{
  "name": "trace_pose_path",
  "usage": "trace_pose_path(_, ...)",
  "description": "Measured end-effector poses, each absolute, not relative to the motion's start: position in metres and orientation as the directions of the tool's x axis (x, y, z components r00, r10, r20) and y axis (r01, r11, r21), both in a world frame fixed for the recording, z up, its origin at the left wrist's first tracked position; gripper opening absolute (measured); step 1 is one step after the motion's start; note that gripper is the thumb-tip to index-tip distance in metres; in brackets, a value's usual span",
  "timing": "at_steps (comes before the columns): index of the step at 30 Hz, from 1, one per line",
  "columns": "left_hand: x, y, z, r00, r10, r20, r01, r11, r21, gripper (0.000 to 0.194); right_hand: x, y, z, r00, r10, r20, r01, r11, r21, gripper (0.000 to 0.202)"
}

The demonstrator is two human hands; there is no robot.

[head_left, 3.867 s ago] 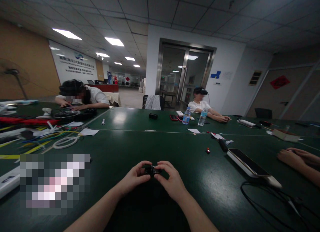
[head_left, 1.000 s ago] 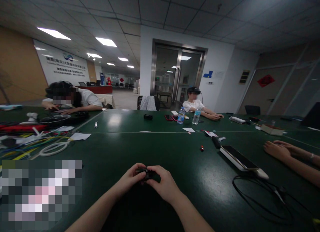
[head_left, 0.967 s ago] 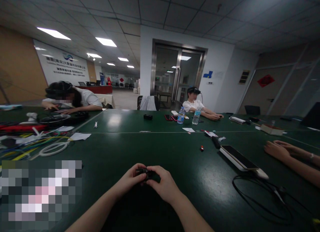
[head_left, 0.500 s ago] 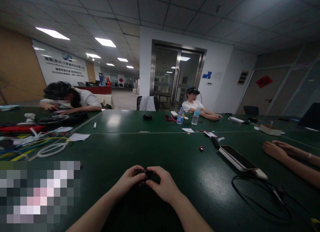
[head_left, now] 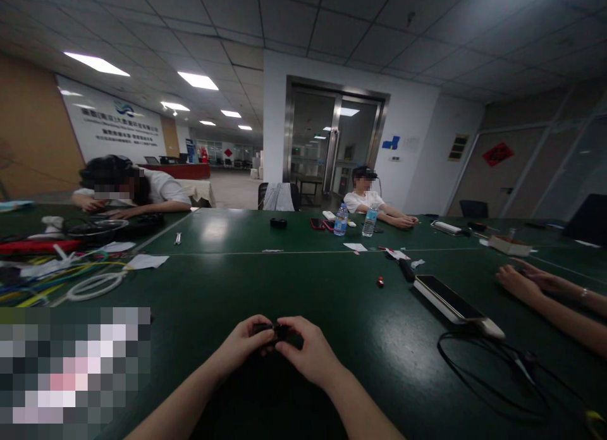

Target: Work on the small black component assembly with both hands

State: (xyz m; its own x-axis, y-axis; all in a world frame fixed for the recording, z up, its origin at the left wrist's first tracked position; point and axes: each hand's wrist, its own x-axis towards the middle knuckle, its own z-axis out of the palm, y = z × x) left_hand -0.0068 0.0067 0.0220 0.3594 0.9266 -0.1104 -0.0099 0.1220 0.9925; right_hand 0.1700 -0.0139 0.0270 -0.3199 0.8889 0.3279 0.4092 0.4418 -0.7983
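Note:
Both my hands meet low in the middle of the head view, above the near part of the green table (head_left: pixel 265 282). Between them is a small dark object (head_left: pixel 279 331), mostly covered by the fingers; its kind cannot be made out. My left hand (head_left: pixel 245 344) pinches its left end, thumb lying along the near side. On the other end, my right hand (head_left: pixel 308 350) is closed with thumb and forefinger. A small red-and-silver piece (head_left: pixel 380 281) lies on the table ahead and to the right.
To the right are a white device with a dark screen (head_left: pixel 450 301) and a looped black cable (head_left: pixel 493 370). Tangled cables (head_left: pixel 90 285) cover the left side. Two water bottles (head_left: pixel 341 220) stand farther back. A co-worker's hands (head_left: pixel 521 282) rest at the right; two people sit across.
My hands keep nearly the same pose around the dark object, whose right part shows slightly more under my right fingers. The whole view has shifted very slightly.

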Motion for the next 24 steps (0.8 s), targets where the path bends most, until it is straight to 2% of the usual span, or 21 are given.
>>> trace_pose_path(18, -0.008, 0.009, 0.016, 0.364, 0.926, -0.101, -0.029, 0.12, 0.992, 0.03, 0.17, -0.015, 0.031, -0.325, 0.896, 0.303, 0.425, 0.424, -0.8, 0.036)
trace_pose_path(24, -0.008, 0.013, 0.011, 0.375, 0.922, -0.1, -0.04, 0.124, 0.992, 0.036, 0.17, -0.013, 0.028, -0.34, 0.898, 0.279, 0.431, 0.413, -0.802, 0.038)
